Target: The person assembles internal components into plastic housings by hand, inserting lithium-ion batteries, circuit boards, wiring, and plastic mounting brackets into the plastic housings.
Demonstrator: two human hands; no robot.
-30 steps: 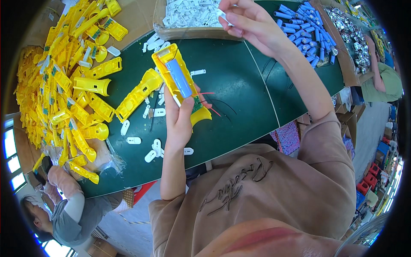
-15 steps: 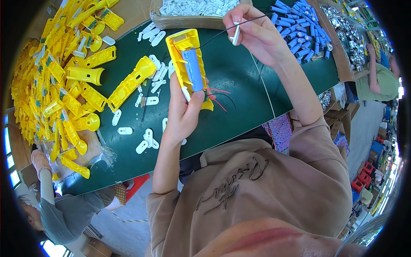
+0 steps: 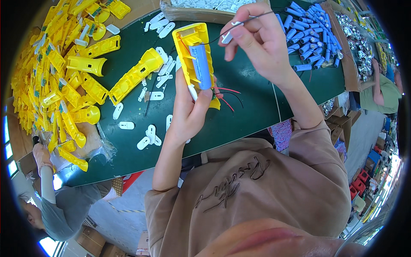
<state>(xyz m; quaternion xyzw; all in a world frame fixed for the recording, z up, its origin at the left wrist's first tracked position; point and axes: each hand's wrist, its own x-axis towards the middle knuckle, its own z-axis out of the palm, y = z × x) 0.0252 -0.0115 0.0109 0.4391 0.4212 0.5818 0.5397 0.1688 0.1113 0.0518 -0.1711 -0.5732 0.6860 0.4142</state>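
My left hand (image 3: 190,113) is closed around a yellow plastic half-shell (image 3: 183,40), its hollow side facing up. A blue cylindrical battery (image 3: 201,68) lies inside the shell, with my left thumb at its lower end. Loose red and black wires (image 3: 231,96) stick out past that hand. To the right, my right hand (image 3: 265,51) pinches a small white plastic piece (image 3: 231,33) between thumb and fingers. A black wire (image 3: 257,16) runs from the shell's upper end to this piece and on past my fingers; whether it passes through the piece I cannot tell.
Yellow shells (image 3: 55,81) are heaped at the left, beside one lone shell (image 3: 136,77) and scattered white pieces (image 3: 150,137) on the green table (image 3: 239,124). A carton of white parts (image 3: 205,16), blue batteries (image 3: 308,34) and silvery parts (image 3: 357,47) line the far side. Co-workers (image 3: 75,210) sit at both sides.
The white piece in my right hand has turned from nearly upright to a flatter slant. My right fingers have shifted around it. The left hand keeps its hold on the shell.
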